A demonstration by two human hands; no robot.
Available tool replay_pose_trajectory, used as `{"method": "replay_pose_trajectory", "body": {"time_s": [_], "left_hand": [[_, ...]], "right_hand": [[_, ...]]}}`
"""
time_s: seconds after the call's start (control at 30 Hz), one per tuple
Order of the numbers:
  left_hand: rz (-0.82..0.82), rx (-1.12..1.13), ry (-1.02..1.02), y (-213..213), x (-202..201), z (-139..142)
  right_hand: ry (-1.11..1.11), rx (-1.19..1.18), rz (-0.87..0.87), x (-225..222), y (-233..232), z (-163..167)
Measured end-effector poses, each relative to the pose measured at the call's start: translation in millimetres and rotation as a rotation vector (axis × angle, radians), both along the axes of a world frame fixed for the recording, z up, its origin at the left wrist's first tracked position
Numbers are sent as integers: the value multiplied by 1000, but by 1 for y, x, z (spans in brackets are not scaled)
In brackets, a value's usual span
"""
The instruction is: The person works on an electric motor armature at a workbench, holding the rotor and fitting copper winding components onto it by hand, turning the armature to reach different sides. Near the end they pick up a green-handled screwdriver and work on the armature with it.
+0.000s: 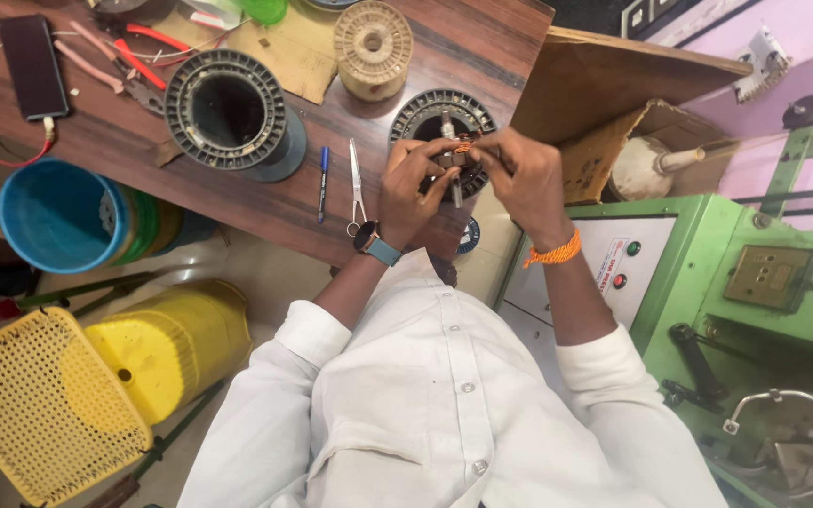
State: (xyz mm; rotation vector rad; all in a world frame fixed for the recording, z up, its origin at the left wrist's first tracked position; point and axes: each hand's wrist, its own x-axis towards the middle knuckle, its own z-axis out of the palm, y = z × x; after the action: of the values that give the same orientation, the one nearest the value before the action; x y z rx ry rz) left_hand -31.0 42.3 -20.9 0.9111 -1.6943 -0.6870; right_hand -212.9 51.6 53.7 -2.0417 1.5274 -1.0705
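fingers (444,162) of both hands clamp a small motor armature (454,158) over the desk (265,202); winding its copper wire seems underway, needing a steady grip next.

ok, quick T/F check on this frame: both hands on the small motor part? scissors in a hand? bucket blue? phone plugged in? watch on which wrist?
1. Both hands hold the small wound motor part. True: left hand and right hand grip it together.
2. The scissors are in the right hand. False: they lie on the wooden table, beside the blue pen.
3. The bucket is blue. True.
4. The phone has no cable. False: a red cable is plugged in.
5. The watch is on the right wrist. False: left wrist.
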Motion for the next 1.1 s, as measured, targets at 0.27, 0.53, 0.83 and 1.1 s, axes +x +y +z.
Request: {"method": "replay_pose_trajectory", "body": {"time_s": [0.27,0.53,0.83,1.1], "left_hand": [[43,-13,7,6,3,6],[-32,-54,-261,2,7,9],[-137,22,-244,-4,5,16],[-450,167,-266,-33,18,26]], "right_hand": [[31,168,34,9,-39,0],[-98,243,-98,-9,-32,-5],[-261,252,-211,-14,24,-21],[-295,140,-289,11,45,-52]]}}
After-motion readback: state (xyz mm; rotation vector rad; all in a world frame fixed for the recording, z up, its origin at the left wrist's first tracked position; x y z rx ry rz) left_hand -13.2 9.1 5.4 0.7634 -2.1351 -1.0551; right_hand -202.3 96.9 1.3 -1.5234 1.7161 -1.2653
